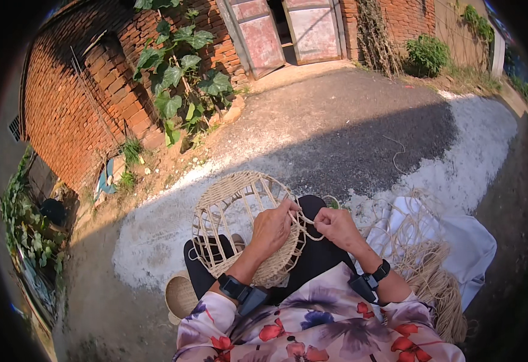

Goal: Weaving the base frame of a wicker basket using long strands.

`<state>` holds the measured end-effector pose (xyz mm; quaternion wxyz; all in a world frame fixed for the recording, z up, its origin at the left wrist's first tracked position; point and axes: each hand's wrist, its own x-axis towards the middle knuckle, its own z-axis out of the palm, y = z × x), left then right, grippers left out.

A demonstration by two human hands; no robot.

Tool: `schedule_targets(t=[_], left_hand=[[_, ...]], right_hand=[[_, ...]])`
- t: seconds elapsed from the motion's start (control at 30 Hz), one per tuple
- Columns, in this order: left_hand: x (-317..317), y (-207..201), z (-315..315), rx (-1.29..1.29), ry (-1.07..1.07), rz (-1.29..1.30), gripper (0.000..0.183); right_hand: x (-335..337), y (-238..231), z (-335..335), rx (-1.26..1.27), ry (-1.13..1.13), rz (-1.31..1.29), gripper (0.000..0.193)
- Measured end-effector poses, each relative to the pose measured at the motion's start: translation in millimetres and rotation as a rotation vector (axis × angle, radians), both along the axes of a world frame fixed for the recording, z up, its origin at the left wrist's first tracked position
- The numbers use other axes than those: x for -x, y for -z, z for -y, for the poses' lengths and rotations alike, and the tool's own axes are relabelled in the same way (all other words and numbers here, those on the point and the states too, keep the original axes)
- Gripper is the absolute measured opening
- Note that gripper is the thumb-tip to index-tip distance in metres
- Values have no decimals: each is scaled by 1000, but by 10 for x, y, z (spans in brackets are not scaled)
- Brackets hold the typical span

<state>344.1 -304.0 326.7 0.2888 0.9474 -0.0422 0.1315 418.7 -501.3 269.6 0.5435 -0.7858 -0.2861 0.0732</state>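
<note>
A partly woven basket [232, 183] of pale straw-coloured cord rests across my lap, its open ribs showing between denser woven bands. My left hand [272, 229] is closed on the basket's right edge, fingertips pinching the weave. Just to the right, my right hand [338, 228] pinches a strand of cord [310, 219] that runs to the basket's edge. The fingertips of both hands are partly hidden. A dark device is strapped to each wrist.
On my right, a heap of loose cord [428, 265] lies over white cloth [472, 241]. A small woven basket [180, 295] stands on the ground at my left. Ahead are a brick wall [58, 102], a climbing plant [170, 75] and a faded red double door [262, 39].
</note>
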Motion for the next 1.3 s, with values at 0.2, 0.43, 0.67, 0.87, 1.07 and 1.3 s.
schedule_targets(t=[0.2, 0.43, 0.67, 0.87, 1.07, 1.3], left_hand=[[-20, 45, -5, -4, 31, 27, 18], [18, 90, -9, 72, -89, -9, 14], [-66, 260, 34, 148, -46, 62, 19], [28, 239, 20, 210, 15, 86, 47], [88, 132, 16, 177, -45, -4, 47], [189, -166, -65, 208, -41, 145, 40]], right_hand=[[-3, 103, -198, -117, -95, -37, 13], [78, -53, -284, -237, 3, 131, 16], [267, -178, -236, 56, -153, 541, 24], [-75, -648, 56, -936, -409, -449, 17], [-541, -1433, 744, -1235, -54, -256, 23], [-612, -885, 690, -20, 450, 469, 15]])
